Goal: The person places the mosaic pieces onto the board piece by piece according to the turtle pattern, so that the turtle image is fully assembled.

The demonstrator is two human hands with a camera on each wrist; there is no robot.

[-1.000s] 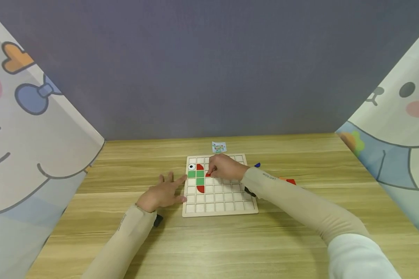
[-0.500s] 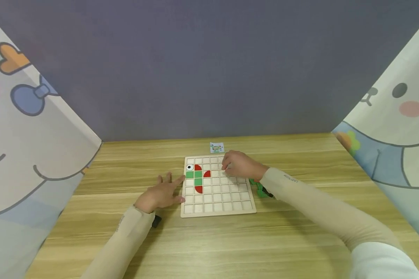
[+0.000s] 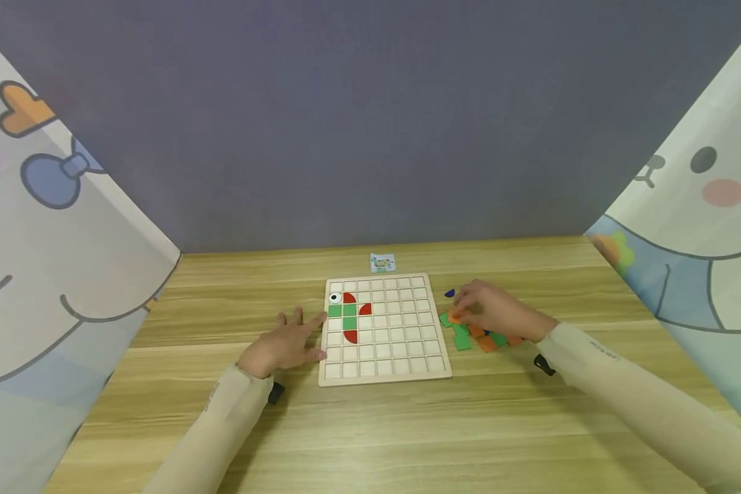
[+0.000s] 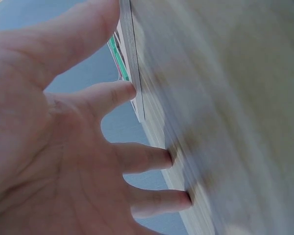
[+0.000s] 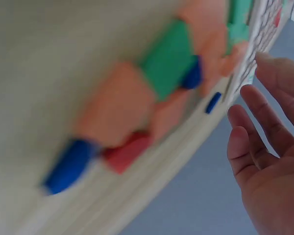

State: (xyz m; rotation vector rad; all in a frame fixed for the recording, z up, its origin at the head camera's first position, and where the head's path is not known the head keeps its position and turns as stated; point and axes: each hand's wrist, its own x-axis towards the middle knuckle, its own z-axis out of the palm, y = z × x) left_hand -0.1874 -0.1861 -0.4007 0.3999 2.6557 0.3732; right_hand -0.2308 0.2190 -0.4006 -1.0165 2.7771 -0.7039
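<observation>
One red quarter-round tile, part-hidden a second ago, is now fully shown on the gridded board. The right hand is shifted off the board to the tile pile, thumb and fingers loosely bent and apart; whether the orange tile is touched cannot be told. The left hand is kept spread at the board's left edge. Open tabletop is seen before the near edge.

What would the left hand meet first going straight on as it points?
Likely the grid board, at its left edge; the left hand sits right beside it, though contact is hard to judge.
</observation>
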